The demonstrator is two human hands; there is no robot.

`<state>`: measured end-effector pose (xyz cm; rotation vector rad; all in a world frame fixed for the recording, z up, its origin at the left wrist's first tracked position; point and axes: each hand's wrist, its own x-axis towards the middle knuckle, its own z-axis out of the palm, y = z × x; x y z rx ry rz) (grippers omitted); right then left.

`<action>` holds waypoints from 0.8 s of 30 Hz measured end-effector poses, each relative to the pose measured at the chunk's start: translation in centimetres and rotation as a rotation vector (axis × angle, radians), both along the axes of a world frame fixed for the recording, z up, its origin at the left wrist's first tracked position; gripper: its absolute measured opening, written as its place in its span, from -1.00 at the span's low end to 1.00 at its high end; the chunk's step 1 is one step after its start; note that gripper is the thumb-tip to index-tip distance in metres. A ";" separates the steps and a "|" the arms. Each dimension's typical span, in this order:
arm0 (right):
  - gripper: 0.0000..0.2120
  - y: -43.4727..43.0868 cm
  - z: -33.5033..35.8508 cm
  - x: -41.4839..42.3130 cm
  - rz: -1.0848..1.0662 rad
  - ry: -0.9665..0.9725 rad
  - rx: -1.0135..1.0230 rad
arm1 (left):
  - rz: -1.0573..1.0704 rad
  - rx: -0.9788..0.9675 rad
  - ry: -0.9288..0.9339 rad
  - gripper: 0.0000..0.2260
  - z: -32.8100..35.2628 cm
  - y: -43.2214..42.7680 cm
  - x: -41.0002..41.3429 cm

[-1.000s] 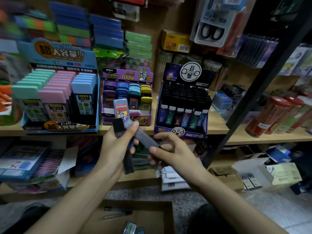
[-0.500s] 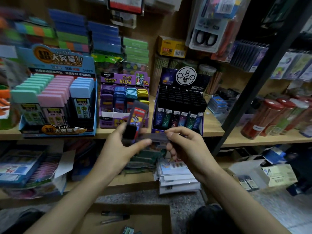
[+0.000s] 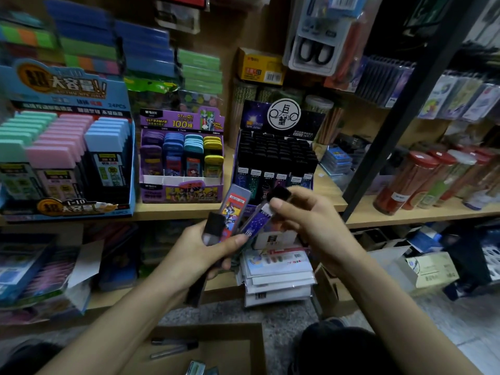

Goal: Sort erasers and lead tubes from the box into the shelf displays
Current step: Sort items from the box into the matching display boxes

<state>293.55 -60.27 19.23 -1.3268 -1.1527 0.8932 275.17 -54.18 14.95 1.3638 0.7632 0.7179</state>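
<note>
Several lead tubes (image 3: 232, 212) are being clenched in the left hand (image 3: 197, 255), fanned upward above its thumb. A purple constellation tube (image 3: 257, 219) is being pinched by the right hand's (image 3: 311, 226) fingers (image 3: 280, 205) — just in front of the black display (image 3: 273, 158) on the shelf (image 3: 173, 211).

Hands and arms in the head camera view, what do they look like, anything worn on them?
Both the left hand and the right hand are bare: no gloves, and no rings, watch or bracelet show. Both forearms are uncovered right down to the bottom edge of the frame, so no sleeves are visible. The fingernails look short and unpainted.
</note>
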 end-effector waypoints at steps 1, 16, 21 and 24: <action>-0.87 0.0 0.5 0.8 -0.032 -0.013 0.017 | -0.001 -0.006 -0.020 -0.69 0.1 -0.1 0.1; -0.91 2.0 2.2 9.5 -0.285 -0.680 0.198 | 0.142 -0.074 -0.008 -0.90 -1.0 0.0 0.0; -0.87 2.3 1.5 9.9 -0.176 -0.727 0.142 | 0.127 -0.073 -0.001 -0.89 -1.3 0.1 -0.2; -0.81 2.5 1.5 10.3 -0.105 -0.671 0.135 | 0.138 -0.085 -0.008 -0.90 -1.5 0.3 -0.1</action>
